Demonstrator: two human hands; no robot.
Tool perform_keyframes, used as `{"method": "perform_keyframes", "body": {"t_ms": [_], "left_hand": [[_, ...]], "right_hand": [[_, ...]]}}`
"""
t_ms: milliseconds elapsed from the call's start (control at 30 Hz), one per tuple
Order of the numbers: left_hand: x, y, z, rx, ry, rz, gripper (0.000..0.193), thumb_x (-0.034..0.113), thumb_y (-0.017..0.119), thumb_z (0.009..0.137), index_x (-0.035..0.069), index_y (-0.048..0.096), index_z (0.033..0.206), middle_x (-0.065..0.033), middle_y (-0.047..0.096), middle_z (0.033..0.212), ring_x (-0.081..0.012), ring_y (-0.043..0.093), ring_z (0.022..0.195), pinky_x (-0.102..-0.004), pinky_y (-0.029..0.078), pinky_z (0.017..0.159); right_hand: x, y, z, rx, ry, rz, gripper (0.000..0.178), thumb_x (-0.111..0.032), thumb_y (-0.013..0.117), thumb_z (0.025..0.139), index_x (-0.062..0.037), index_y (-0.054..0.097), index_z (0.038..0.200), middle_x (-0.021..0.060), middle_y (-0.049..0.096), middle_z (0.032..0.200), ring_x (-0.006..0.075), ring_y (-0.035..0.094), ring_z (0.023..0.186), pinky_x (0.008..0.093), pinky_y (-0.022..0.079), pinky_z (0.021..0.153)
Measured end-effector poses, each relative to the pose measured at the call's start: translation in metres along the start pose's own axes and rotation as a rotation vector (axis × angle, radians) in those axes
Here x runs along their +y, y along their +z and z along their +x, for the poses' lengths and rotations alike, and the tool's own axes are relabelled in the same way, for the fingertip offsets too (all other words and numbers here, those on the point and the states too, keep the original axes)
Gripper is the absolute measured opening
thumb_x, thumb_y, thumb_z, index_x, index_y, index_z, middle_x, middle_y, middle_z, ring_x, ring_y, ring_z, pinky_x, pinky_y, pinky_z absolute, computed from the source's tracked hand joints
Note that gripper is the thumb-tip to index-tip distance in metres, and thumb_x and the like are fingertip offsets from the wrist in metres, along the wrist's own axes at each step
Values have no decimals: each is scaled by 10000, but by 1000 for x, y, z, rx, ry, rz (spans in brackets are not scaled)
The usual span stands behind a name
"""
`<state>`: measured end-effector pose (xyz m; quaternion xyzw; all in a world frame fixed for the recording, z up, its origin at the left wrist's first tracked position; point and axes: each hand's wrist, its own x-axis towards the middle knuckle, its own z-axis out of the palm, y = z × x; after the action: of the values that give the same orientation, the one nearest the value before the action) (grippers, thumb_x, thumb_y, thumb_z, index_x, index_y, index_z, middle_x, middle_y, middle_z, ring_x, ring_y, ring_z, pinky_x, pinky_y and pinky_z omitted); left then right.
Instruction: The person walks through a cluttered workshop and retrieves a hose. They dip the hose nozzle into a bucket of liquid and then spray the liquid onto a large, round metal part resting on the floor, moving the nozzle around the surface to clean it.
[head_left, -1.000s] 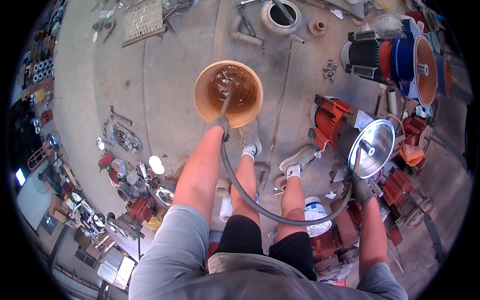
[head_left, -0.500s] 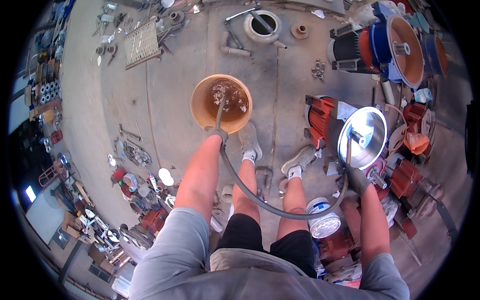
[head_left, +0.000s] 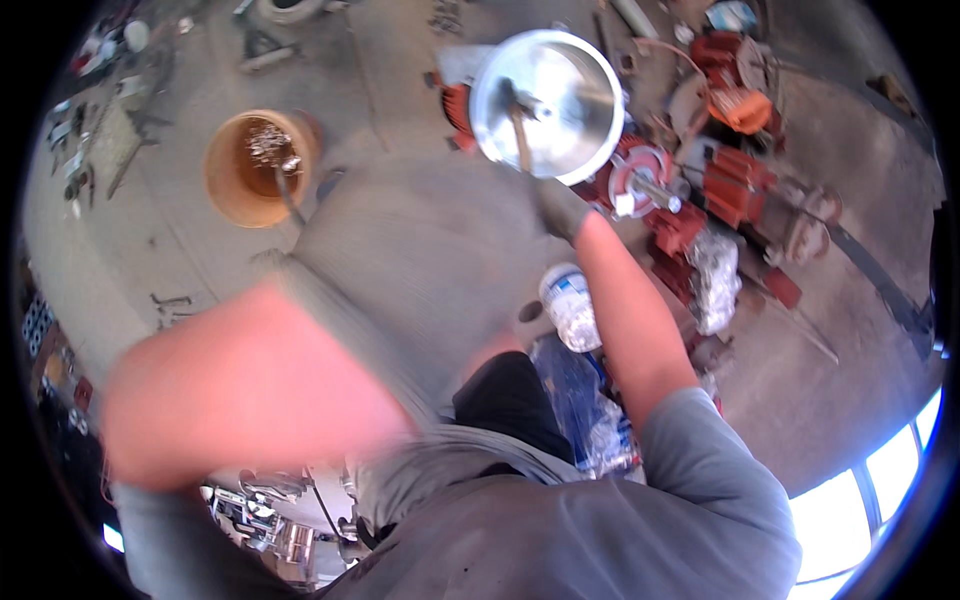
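Note:
A large grey gloved shape, my left hand (head_left: pixel 425 250), is raised close to the camera. It is smeared by motion, so its fingers and anything in them cannot be made out. My right hand (head_left: pixel 562 210), in a dark glove, is closed around a grey hose (head_left: pixel 522 140) beside a shiny, bowl-shaped metal housing (head_left: pixel 585 95). That end of the hose reaches over the housing toward the shaft in its centre. Another length of the hose dips into an orange bucket (head_left: pixel 225 180) holding brownish liquid with froth on top. The hose's middle stretch is hidden behind my left hand.
A white tub (head_left: pixel 570 305) stands near my legs. Red motors (head_left: pixel 740 185) and a foil-like wrapped bundle (head_left: pixel 715 280) crowd the right side. An orange bag (head_left: pixel 740 108) lies among them. Metal parts (head_left: pixel 115 145) are scattered on the floor at far left.
My left hand has left the hose by the bucket and come up toward the camera. The view has swung right, while my right hand keeps the hose at the housing.

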<state>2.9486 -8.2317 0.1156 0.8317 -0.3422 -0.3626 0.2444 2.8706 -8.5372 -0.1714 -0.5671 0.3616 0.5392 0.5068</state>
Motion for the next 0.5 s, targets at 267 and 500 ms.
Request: {"method": "perform_keyframes", "body": {"t_ms": [267, 500], "left_hand": [[107, 0, 53, -122, 642, -18, 389, 369, 617, 1036, 16, 622, 1200, -200, 715, 980, -365, 730, 936, -450, 574, 789], [129, 17, 76, -213, 752, -22, 447, 419, 618, 1029, 4, 652, 1192, -208, 731, 1010, -359, 741, 957, -448, 580, 818]], "right_hand": [[5, -12, 10, 29, -90, -148, 378, -320, 511, 1094, -2, 705, 1157, 145, 722, 919, 279, 717, 842, 436, 603, 813], [3, -16, -2, -45, -75, 56, 382, -344, 526, 1068, 6, 649, 1160, 148, 691, 862, 281, 705, 718, 435, 623, 713]]}}
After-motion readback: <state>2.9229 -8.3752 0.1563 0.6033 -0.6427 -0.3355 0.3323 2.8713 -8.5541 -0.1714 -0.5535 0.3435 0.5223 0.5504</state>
